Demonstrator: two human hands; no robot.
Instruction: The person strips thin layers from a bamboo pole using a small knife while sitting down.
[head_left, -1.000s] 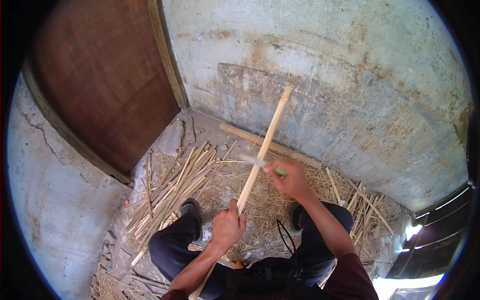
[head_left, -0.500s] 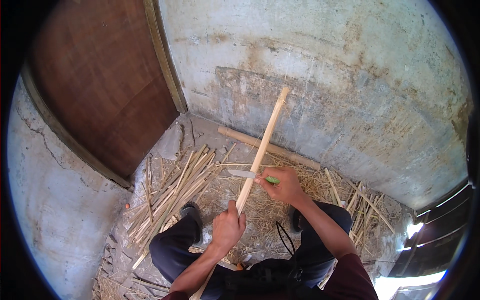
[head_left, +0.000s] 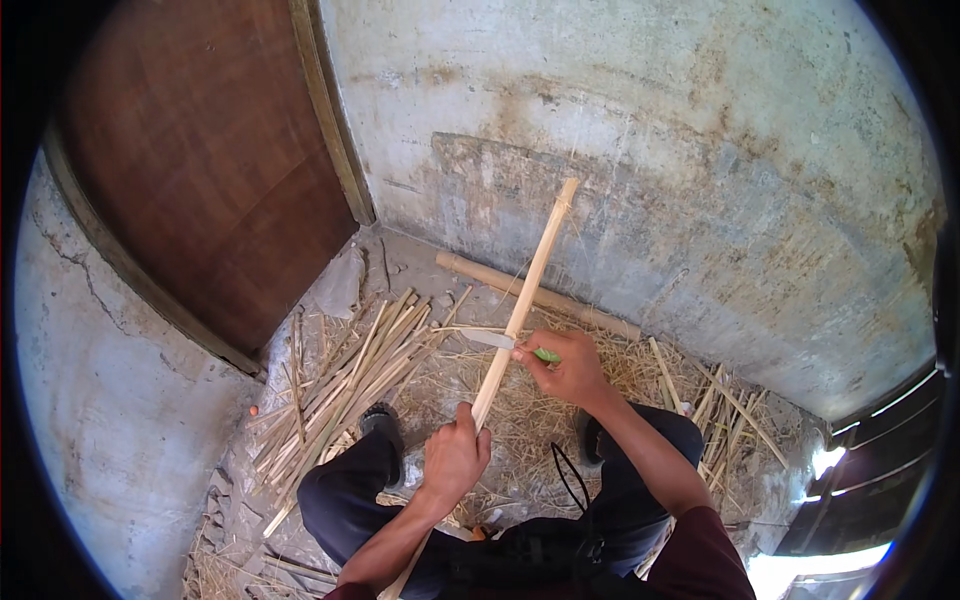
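Note:
My left hand (head_left: 452,462) is closed round the lower part of a long pale bamboo strip (head_left: 540,257), which slants up and away to the right. Loose fibres hang near its far end. In my right hand (head_left: 563,368) is a knife (head_left: 490,340), gripped by its green handle. Its blade lies across the strip a little above my left hand, pointing left. The near end of the strip passes under my left forearm by my lap.
A pile of split bamboo strips (head_left: 345,385) lies on the left, more strips (head_left: 735,415) on the right. Shavings (head_left: 540,440) cover the ground between my knees. A bamboo pole (head_left: 590,312) lies along the concrete wall (head_left: 650,120); a brown door (head_left: 200,170) stands at left.
The knife blade has tilted slightly and moved up the strip a little, with my right hand. My left hand keeps its place and hold.

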